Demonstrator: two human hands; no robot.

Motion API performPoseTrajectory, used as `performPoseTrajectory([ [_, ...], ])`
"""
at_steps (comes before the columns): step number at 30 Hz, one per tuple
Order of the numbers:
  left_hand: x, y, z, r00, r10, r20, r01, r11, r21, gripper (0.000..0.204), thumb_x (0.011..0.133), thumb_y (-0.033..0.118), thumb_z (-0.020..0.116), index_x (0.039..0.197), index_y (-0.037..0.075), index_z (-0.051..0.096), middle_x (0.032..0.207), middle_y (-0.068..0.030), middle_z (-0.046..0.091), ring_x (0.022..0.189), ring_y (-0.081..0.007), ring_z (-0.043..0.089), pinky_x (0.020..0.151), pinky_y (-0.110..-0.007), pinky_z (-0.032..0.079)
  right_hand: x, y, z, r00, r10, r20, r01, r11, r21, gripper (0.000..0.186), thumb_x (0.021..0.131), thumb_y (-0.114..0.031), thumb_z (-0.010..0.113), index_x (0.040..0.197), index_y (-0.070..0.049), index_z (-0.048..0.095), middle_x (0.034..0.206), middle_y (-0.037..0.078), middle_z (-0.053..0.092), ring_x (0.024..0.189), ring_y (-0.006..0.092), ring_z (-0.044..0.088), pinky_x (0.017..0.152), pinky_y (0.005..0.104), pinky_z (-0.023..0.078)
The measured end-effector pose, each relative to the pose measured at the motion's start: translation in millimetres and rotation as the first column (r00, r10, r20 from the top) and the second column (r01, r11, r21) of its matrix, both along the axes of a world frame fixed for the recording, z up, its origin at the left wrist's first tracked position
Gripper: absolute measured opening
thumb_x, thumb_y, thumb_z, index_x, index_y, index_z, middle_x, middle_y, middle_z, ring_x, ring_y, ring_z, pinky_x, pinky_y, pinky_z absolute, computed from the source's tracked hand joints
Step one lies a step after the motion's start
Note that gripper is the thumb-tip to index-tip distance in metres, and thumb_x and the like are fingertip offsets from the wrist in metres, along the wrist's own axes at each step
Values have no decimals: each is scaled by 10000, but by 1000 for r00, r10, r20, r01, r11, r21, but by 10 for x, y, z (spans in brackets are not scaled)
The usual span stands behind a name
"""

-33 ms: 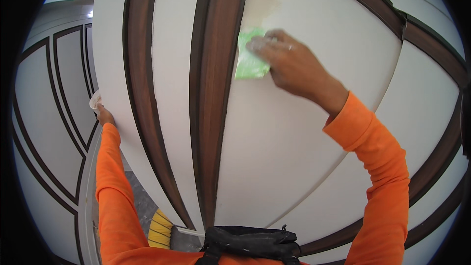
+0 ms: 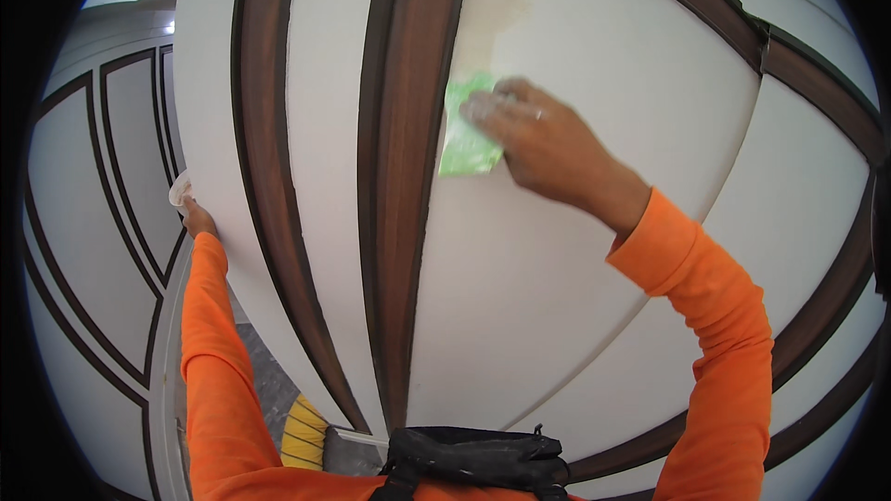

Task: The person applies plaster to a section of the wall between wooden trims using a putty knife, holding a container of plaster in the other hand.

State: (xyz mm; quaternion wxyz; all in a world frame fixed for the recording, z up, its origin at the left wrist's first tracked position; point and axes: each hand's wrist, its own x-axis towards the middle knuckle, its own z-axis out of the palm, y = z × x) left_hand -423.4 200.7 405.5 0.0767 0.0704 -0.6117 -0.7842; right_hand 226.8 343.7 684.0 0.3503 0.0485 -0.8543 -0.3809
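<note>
My right hand point(image 2: 548, 144), in an orange sleeve, grips a flat light-green pad point(image 2: 461, 148) against a white panel point(image 2: 585, 288), right beside a dark brown vertical strip point(image 2: 408, 223). The pad and fingertips are somewhat blurred. Above it, a beige patch point(image 2: 492, 9) runs along the strip. Out at the left, my left hand point(image 2: 200, 215) is closed on a shallow white container point(image 2: 181, 183) near the panel's edge; what is inside is hard to make out.
A second wall point(image 2: 83, 250) with dark-framed white panels stands at the left. Yellow broom-like bristles point(image 2: 303, 431) sit low on the grey floor point(image 2: 264, 362) below. A black bag point(image 2: 473, 450) is strapped on my front at the bottom edge.
My right hand and the green pad have slid a short way down along the brown strip. My left hand and the container have not visibly moved.
</note>
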Motion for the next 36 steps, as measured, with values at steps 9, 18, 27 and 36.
performPoseTrajectory([
  [9, 125, 41, 10, 996, -85, 10, 84, 994, 66, 898, 966, 668, 462, 1361, -130, 574, 1352, -269, 636, 1245, -397, 626, 1095, -410, 458, 188, 3, 460, 984, 97, -152, -99, 995, -3, 447, 805, 58, 593, 1227, -55, 689, 1167, 111, 726, 1109, 323, 653, 948, 413, 557],
  [18, 159, 17, 34, 1000, -27, 1, 27, 1000, 3, 889, 981, 666, 441, 1342, -133, 590, 1320, -262, 657, 1203, -388, 651, 1071, -406, 474, 104, 214, 1416, 989, 69, -132, -66, 997, 29, 393, 905, -28, 621, 1294, -22, 670, 1310, 221, 675, 1277, 352, 606, 1118, 404, 465],
  [27, 156, -25, 26, 999, -29, -19, 29, 999, 36, 898, 965, 657, 465, 1339, -152, 577, 1318, -288, 646, 1196, -404, 645, 1063, -415, 477, 33, 188, 819, 1000, -12, -13, 13, 995, 95, 330, 890, 16, 594, 1196, -24, 709, 1162, 171, 727, 1129, 341, 667, 988, 433, 542],
  [36, 179, 42, 84, 998, -64, 1, 64, 997, 33, 911, 981, 666, 430, 1360, -153, 556, 1342, -277, 637, 1226, -393, 634, 1080, -414, 465, 172, -172, -774, 943, 35, 331, 15, 989, -146, 252, 883, -40, 623, 1124, -5, 685, 1144, 128, 715, 1109, 286, 666, 975, 399, 548],
])
